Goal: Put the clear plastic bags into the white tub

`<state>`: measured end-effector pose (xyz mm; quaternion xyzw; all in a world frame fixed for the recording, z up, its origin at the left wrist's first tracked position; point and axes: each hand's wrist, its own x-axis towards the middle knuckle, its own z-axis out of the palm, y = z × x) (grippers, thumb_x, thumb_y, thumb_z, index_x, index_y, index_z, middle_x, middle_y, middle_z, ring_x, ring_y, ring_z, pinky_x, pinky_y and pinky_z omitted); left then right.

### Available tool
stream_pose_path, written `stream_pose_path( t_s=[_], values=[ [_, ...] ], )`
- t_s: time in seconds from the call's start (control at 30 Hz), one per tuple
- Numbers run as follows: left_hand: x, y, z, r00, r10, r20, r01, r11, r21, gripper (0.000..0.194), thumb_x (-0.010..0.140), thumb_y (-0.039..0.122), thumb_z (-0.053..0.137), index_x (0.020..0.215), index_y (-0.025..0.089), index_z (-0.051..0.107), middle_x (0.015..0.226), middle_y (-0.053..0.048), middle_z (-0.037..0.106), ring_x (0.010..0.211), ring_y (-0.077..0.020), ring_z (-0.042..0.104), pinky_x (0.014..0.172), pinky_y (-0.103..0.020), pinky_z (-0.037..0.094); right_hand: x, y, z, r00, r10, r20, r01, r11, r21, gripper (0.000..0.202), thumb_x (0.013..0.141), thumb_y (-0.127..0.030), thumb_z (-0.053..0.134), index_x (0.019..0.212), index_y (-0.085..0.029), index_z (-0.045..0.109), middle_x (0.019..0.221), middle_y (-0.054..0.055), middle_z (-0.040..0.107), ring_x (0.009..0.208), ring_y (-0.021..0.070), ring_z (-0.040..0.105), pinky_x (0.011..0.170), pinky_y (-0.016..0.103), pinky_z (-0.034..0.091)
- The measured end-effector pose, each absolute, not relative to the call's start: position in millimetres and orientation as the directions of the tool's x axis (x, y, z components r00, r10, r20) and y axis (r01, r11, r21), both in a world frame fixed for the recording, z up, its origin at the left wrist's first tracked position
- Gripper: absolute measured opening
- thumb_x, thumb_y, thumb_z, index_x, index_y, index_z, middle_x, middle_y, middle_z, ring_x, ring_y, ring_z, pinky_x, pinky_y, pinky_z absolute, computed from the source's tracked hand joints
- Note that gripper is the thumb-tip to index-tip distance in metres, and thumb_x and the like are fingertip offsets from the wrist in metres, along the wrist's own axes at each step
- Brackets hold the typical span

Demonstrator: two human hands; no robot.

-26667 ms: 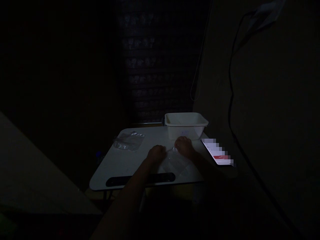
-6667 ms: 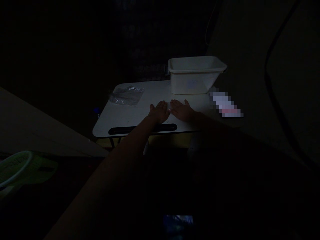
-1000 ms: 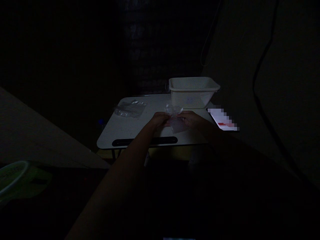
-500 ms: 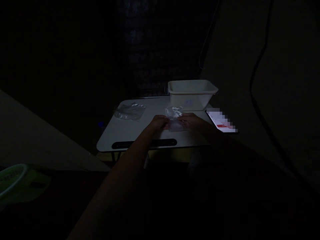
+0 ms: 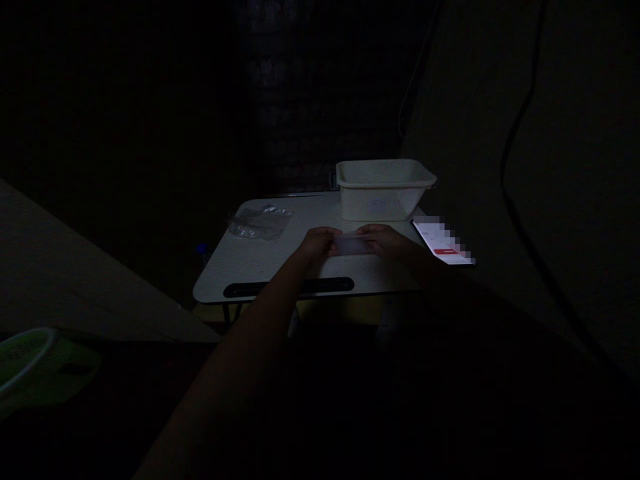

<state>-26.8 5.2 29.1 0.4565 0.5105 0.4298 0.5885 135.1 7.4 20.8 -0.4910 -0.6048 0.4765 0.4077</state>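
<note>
Between my two hands is a clear plastic bag [image 5: 352,244], folded into a small, flat strip just above the white table [image 5: 260,263]. My left hand [image 5: 319,243] is closed on its left end, and my right hand [image 5: 384,240] pinches the right end. Both thumbs and fingertips sit close to the bag's upper edge. Another crumpled clear plastic bag [image 5: 263,223] lies flat at the table's back left, apart from my hands. The dim light hides finer details of the folded bag.
Behind my hands a white plastic tub [image 5: 377,202] stands at the table's back right. A lit screen [image 5: 440,243] lies at the right edge. A black slot strip [image 5: 327,285] runs along the front. A green basket [image 5: 65,373] is low at the left; a dark cable [image 5: 505,167] hangs right.
The upper part of the bag, which stood up above my fingers, is now folded down, leaving a shorter strip. My hands have barely shifted.
</note>
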Motion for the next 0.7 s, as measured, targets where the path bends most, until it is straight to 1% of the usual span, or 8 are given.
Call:
stream_pose_path(
  t_s=[0.1, 0.13, 0.23, 0.33, 0.4, 0.5, 0.6, 0.7],
  values=[
    [-28.0, 7.5, 24.0, 0.086, 0.981, -0.172, 0.035, 0.17, 0.985, 0.021, 0.061, 0.002, 0.042, 0.065, 0.013, 0.06, 0.045, 0.003, 0.052, 0.04, -0.0062, 0.047, 0.05, -0.021, 0.042, 137.1, 9.0, 19.9, -0.199, 0.976, -0.088, 0.065, -0.077, -0.995, 0.01, 0.056, -0.012, 0.054, 0.064, -0.019, 0.054, 0.053, -0.004, 0.053, 0.049, 0.0091, 0.05, 0.052, 0.024, 0.043],
    [-29.0, 9.2, 21.6, 0.076, 0.984, -0.158, 0.06, 0.154, 0.986, 0.021, 0.06, 0.002, 0.042, 0.064, 0.012, 0.06, 0.045, 0.003, 0.052, 0.041, -0.0065, 0.047, 0.05, -0.021, 0.042, 138.0, 10.3, 19.5, -0.185, 0.978, -0.097, 0.053, -0.089, -0.995, 0.012, 0.056, -0.011, 0.053, 0.065, -0.019, 0.055, 0.055, -0.003, 0.054, 0.05, 0.0092, 0.051, 0.052, 0.024, 0.043],
    [-33.5, 15.7, 14.7, 0.042, 0.997, -0.067, 0.22, 0.056, 0.974, 0.023, 0.062, 0.004, 0.042, 0.067, 0.011, 0.063, 0.051, 0.0, 0.057, 0.047, -0.0084, 0.051, 0.055, -0.022, 0.043, 141.7, 16.4, 17.8, -0.042, 0.998, -0.046, 0.132, -0.04, -0.99, 0.014, 0.058, -0.011, 0.052, 0.069, -0.019, 0.057, 0.07, 0.0, 0.06, 0.063, 0.0114, 0.055, 0.059, 0.027, 0.045],
    [-38.5, 19.2, 10.9, 0.087, 0.991, 0.097, 0.498, -0.127, 0.858, 0.025, 0.069, 0.01, 0.041, 0.08, 0.012, 0.063, 0.078, -0.005, 0.065, 0.068, -0.0128, 0.058, 0.067, -0.024, 0.044, 145.5, 22.3, 15.5, 0.106, 0.992, 0.073, 0.306, 0.038, -0.951, 0.015, 0.06, -0.012, 0.049, 0.069, -0.018, 0.059, 0.08, 0.003, 0.062, 0.078, 0.0158, 0.056, 0.069, 0.032, 0.045],
    [-40.0, 18.1, 9.6, 0.202, 0.963, 0.178, 0.638, -0.267, 0.722, 0.028, 0.074, 0.014, 0.04, 0.092, 0.013, 0.061, 0.099, -0.007, 0.061, 0.089, -0.0147, 0.055, 0.08, -0.024, 0.04, 146.2, 23.0, 13.8, 0.131, 0.968, 0.212, 0.477, 0.126, -0.87, 0.02, 0.062, -0.01, 0.044, 0.071, -0.017, 0.06, 0.083, 0.005, 0.063, 0.084, 0.0175, 0.055, 0.077, 0.035, 0.042],
    [-38.7, 12.0, 7.4, 0.388, 0.902, 0.189, 0.741, -0.428, 0.517, 0.035, 0.077, 0.017, 0.038, 0.11, 0.013, 0.05, 0.122, -0.009, 0.047, 0.114, -0.0158, 0.039, 0.095, -0.025, 0.027, 142.2, 18.5, 11.3, -0.018, 0.916, 0.401, 0.716, 0.292, -0.634, 0.033, 0.063, -0.006, 0.038, 0.086, -0.014, 0.061, 0.095, 0.007, 0.062, 0.092, 0.0174, 0.053, 0.086, 0.033, 0.037],
    [-34.5, 3.9, 5.4, 0.447, 0.888, 0.11, 0.796, -0.451, 0.404, 0.04, 0.08, 0.021, 0.035, 0.119, 0.013, 0.04, 0.131, -0.012, 0.034, 0.121, -0.0191, 0.028, 0.098, -0.037, 0.02, 133.8, 12.9, 10.3, -0.194, 0.886, 0.42, 0.803, 0.39, -0.451, 0.046, 0.062, -0.005, 0.04, 0.106, -0.012, 0.053, 0.109, 0.008, 0.056, 0.101, 0.0173, 0.048, 0.09, 0.03, 0.034],
    [-30.9, -3.3, 5.4, 0.464, 0.885, 0.027, 0.84, -0.45, 0.303, 0.044, 0.081, 0.025, 0.032, 0.123, 0.013, 0.032, 0.134, -0.014, 0.027, 0.123, -0.0226, 0.022, 0.097, -0.049, 0.014, 126.8, 11.3, 11.5, -0.207, 0.915, 0.345, 0.851, 0.343, -0.399, 0.054, 0.063, -0.006, 0.043, 0.116, -0.014, 0.045, 0.108, 0.006, 0.057, 0.101, 0.0173, 0.048, 0.088, 0.03, 0.035]
  ],
)
